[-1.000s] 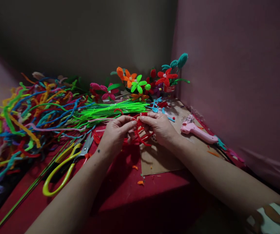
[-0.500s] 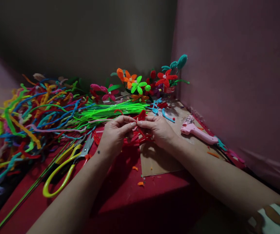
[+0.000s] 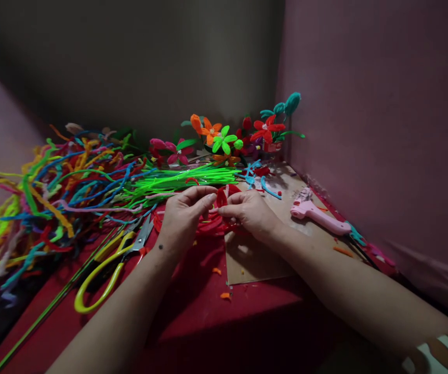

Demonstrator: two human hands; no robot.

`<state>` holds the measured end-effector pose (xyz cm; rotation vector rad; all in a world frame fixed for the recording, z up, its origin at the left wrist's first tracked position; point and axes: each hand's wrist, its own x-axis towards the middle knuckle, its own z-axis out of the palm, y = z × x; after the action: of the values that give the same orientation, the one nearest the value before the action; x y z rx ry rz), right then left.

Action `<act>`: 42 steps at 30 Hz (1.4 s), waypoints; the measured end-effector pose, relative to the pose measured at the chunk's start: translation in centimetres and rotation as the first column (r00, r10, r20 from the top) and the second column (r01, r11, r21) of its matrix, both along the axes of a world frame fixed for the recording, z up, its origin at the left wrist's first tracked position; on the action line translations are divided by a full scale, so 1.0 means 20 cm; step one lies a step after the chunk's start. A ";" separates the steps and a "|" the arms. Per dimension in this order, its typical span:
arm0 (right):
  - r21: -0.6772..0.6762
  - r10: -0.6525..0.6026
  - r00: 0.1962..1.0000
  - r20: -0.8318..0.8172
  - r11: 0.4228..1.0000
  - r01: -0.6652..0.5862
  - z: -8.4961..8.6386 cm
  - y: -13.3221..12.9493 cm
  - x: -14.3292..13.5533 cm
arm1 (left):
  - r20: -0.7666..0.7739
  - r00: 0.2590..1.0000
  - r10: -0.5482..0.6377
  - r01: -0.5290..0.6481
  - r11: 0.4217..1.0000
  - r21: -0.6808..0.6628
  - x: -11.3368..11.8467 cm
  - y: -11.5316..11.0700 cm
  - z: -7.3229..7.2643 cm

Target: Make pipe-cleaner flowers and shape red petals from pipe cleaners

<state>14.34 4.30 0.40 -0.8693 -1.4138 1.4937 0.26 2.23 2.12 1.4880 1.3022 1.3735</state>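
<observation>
Between my hands is a looped red pipe cleaner [image 3: 221, 196], its fuzzy loops standing up at the fingertips. My right hand [image 3: 254, 214] pinches it from the right with thumb and forefinger. From the left, my left hand [image 3: 185, 213] closes thumb and forefinger at the near side of the loop; the exact grip point is partly hidden. More red pipe cleaners [image 3: 210, 227] lie below and behind the fingers. Yellow-handled scissors [image 3: 109, 280] rest beside my left forearm, blades pointing away.
A tangled heap of coloured pipe cleaners [image 3: 52, 192] covers the left side. Behind my hands lie a bright green bundle [image 3: 185, 177] and several pipe-cleaner flowers [image 3: 224, 140]. A pink glue gun [image 3: 321, 215] sits on cardboard [image 3: 263, 259] at right, near the wall.
My fingertips have parted slightly, and the red loops now show more upright between them. The whole scene has shifted a little right and down in view.
</observation>
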 end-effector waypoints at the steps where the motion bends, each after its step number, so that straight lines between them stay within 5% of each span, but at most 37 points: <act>1: 0.016 -0.003 0.999 0.032 1.000 0.003 0.00 -0.01 0.00 | -0.029 1.000 0.006 -0.006 1.000 -0.002 0.00 0.00 0.00; 9: 0.051 -0.001 0.991 0.137 0.999 -0.006 -0.02 0.00 0.00 | -0.222 0.971 0.090 -0.093 0.996 -0.002 0.03 0.00 0.00; 24: 0.080 0.006 0.956 0.295 0.996 -0.031 -0.07 0.06 -0.02 | -0.230 0.972 0.056 -0.071 0.996 -0.056 0.03 0.01 -0.05; 35: -0.094 0.147 0.971 0.186 0.987 -0.132 -0.03 0.05 -0.01 | -0.050 0.997 -0.053 0.040 0.972 -0.230 -0.02 0.01 0.02; 42: -0.080 0.224 0.961 0.161 0.974 -0.213 -0.01 0.03 0.01 | -0.150 0.984 -0.094 0.049 0.959 -0.278 -0.02 -0.01 0.04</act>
<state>14.45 4.85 0.30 -0.9192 -1.6393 1.6681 -0.19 2.11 2.94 1.4622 1.4582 0.9954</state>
